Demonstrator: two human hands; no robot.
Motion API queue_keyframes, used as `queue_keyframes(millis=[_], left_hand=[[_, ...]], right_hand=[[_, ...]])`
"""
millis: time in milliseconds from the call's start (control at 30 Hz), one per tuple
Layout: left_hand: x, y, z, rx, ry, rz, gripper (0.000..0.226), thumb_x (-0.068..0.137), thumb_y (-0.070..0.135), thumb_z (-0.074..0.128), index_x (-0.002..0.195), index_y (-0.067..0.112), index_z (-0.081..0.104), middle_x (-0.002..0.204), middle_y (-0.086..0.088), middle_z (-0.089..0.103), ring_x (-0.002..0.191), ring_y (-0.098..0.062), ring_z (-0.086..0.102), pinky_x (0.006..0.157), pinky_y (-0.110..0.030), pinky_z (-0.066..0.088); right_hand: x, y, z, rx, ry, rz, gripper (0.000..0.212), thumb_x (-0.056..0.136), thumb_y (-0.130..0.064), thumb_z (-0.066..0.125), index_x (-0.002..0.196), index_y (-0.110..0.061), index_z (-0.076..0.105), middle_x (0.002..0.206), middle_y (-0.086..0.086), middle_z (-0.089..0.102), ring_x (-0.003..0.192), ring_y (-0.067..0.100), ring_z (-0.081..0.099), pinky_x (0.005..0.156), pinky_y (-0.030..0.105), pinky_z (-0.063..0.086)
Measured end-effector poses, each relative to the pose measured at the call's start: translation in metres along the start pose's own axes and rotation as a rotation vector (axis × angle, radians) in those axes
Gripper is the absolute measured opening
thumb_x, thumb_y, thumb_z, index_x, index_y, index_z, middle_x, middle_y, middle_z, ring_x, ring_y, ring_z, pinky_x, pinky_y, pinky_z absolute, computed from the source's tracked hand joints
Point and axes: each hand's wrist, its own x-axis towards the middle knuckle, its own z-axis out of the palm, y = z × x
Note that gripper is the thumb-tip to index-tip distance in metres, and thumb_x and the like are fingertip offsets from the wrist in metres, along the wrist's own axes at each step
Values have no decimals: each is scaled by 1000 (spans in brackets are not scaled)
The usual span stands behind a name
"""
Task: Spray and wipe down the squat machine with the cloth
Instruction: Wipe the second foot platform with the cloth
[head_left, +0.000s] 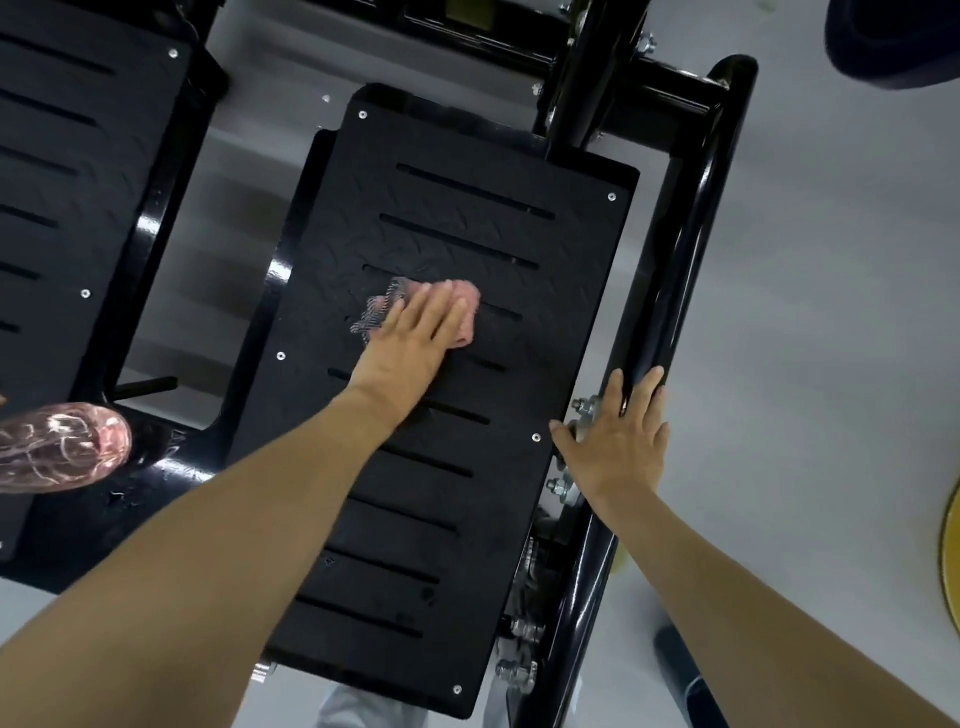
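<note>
Pale grey floor (831, 312), smooth, seen from above. Standing on it, the black machine (670, 88). Two slotted plates with a diamond tread, side by side, a strip of floor between. In mid-view, the plate (571, 291), screwed down at its corners. To the left, a second plate (78, 182), cut off by the edge. Along the right of the middle one, a glossy tube (691, 249), curving over at the far end. Between tube and plate, beside the right wrist, silver bolts (558, 486). At the right edge, a yellow sliver (950, 545); in the top right corner, a dark shape (893, 41). Neither clear enough to name.

Low at the left edge, a clear pinkish bottle (57, 447), seen end-on over the black frame, blurred. Liquid inside or not: cannot tell. Support out of view.

Pink cloth (462, 312) bunched on the middle of the plate, a grey mesh-like part sticking out to its left. Left hand (410, 348) laid flat on top, fingers straight and close together, pressing the cloth to the tread. Forearm stretched in from the lower left. Right hand (618, 447) resting palm down on the tube, fingers straight and slightly spread, thumb out toward the plate's edge, gripping nothing. Forearm in from the lower right.
</note>
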Motion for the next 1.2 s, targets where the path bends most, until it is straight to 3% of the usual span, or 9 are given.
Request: queue_keyframes(millis=[133, 300, 400, 567, 700, 867, 933, 1033, 1200], left_hand=[[-3, 36, 2, -103, 39, -148, 97, 84, -15, 47, 141, 3, -29, 153, -22, -24, 144, -38, -12, 118, -47, 3], [1, 61, 0, -140, 7, 153, 87, 95, 13, 50, 149, 8, -18, 156, -17, -21, 145, -34, -15, 120, -48, 1], [2, 20, 7, -12, 44, 237, 85, 93, -2, 44, 149, 12, -18, 157, -12, -21, 146, -30, -12, 120, -43, 4], [-11, -46, 11, -115, 4, -140, 89, 88, -9, 41, 148, 13, -21, 157, -11, -22, 146, -29, -13, 119, -39, -1], [-10, -14, 3, -151, -6, -228, 90, 87, -9, 45, 146, 4, -22, 156, -20, -19, 145, -38, -11, 120, -46, 6], [-10, 19, -1, -119, -34, 267, 82, 91, -7, 38, 149, 9, -19, 156, -14, -24, 144, -33, -19, 119, -44, -4], [-9, -4, 1, -30, -4, 350, 87, 87, -14, 36, 149, 12, -20, 156, -11, -25, 144, -30, -19, 117, -42, -4], [-10, -57, 8, 33, 32, 206, 86, 81, -15, 26, 148, 12, -20, 157, -12, -21, 145, -33, -13, 119, -43, 0], [-20, -97, 15, -193, -15, -271, 97, 80, -19, 44, 149, 11, -17, 158, -13, -17, 145, -35, -11, 119, -45, 2]], right_hand=[[-2, -10, 4, -11, 26, -36, 97, 89, -68, 37, 151, -12, -13, 155, 12, -27, 146, 28, -18, 119, 43, 1], [-7, -32, 7, -28, -48, -148, 109, 84, -70, 45, 149, -13, -21, 156, 8, -27, 145, 22, -20, 118, 43, -6], [-7, -41, 6, -93, -130, -188, 122, 76, -72, 55, 147, -13, -24, 154, 8, -31, 144, 22, -23, 119, 43, -6], [-11, -55, 1, -101, -207, -159, 131, 74, -63, 67, 145, -7, -27, 152, 11, -34, 144, 23, -22, 118, 41, -6], [-12, -73, 1, -63, -243, -98, 138, 71, -57, 73, 141, 1, -30, 149, 18, -36, 144, 28, -22, 118, 37, -5], [-11, -85, 8, -96, -259, -28, 149, 65, -56, 79, 132, 4, -40, 143, 23, -43, 141, 32, -27, 118, 38, -4], [-10, -85, 9, -92, -259, -12, 150, 64, -55, 79, 132, 3, -41, 143, 22, -44, 141, 32, -28, 118, 38, -3], [-11, -88, 9, -134, -246, -6, 150, 64, -57, 79, 134, 5, -38, 144, 24, -41, 142, 33, -25, 118, 38, -2], [-10, -102, 8, -171, -251, 51, 149, 64, -51, 82, 134, 11, -34, 144, 32, -36, 141, 41, -21, 119, 42, 1]])
